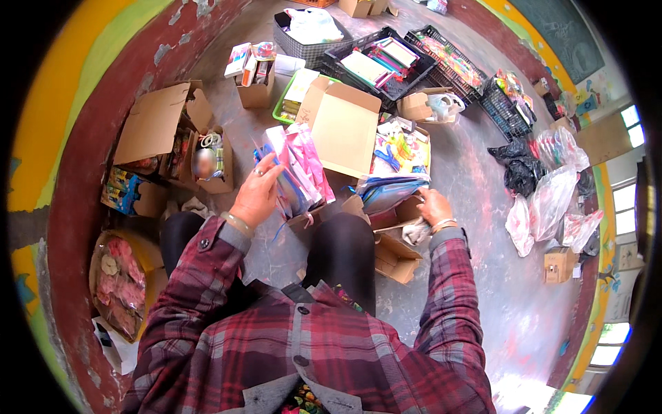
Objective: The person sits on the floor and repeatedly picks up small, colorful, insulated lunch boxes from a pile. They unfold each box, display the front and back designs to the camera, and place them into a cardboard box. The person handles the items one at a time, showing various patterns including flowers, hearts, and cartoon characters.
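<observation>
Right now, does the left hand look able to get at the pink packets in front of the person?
Very likely yes: the left hand is right by the pink packets, and the bluish packets beside them leave their tops exposed. Whether it touches them is hard to tell.

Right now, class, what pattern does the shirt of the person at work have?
The shirt is plaid, mainly dark red with grey and blackish bands, clearest in the head view.

Classroom, dark chalkboard (560, 34), brightly painted walls (96, 124)
</observation>
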Motion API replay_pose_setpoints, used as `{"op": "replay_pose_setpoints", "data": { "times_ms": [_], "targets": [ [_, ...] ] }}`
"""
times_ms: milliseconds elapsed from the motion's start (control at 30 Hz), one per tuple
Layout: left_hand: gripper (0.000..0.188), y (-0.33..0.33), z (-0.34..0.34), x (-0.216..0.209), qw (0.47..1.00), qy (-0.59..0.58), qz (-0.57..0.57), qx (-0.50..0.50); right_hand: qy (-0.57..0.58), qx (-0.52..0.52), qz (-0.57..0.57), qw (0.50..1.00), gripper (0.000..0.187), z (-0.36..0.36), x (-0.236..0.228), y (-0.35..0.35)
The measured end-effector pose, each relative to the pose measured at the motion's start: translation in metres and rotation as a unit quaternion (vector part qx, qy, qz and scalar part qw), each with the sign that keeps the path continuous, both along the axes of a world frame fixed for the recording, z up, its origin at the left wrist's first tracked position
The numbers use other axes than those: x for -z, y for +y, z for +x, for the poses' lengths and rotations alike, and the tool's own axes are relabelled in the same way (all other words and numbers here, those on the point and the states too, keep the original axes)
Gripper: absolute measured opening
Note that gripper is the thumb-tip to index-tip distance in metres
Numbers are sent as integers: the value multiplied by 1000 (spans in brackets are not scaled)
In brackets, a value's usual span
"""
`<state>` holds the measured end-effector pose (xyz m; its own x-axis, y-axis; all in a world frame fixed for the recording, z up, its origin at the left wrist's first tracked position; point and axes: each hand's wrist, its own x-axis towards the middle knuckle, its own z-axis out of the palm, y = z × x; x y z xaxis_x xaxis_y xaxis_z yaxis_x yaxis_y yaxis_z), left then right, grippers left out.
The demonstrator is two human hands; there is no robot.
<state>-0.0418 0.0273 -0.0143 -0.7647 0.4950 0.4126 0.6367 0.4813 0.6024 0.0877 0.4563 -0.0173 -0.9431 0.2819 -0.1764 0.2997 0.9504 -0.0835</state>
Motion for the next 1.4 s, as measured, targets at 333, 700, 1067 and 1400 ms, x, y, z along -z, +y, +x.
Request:
{"op": "replay_pose_setpoints", "data": {
  "times_ms": [333, 700, 1067, 1400],
  "targets": [
    [28, 3, 17, 28, 994, -34, -88, 55, -27, 42, -44, 998, 52, -44, 74, -10],
    [28, 7, 15, 28, 994, -34, -86, 63, -23, 10, -52, 998, 18, -8, 119, 9],
    [22, 10, 24, 4, 997, -43, 51, 23, 286, 80, -245, 923, 30, 109, -52, 31],
    [37, 74, 70, -41, 555, -677, 444, 193, 498, -39, -618, 607, 28, 140, -191, -71]
  ]
}}
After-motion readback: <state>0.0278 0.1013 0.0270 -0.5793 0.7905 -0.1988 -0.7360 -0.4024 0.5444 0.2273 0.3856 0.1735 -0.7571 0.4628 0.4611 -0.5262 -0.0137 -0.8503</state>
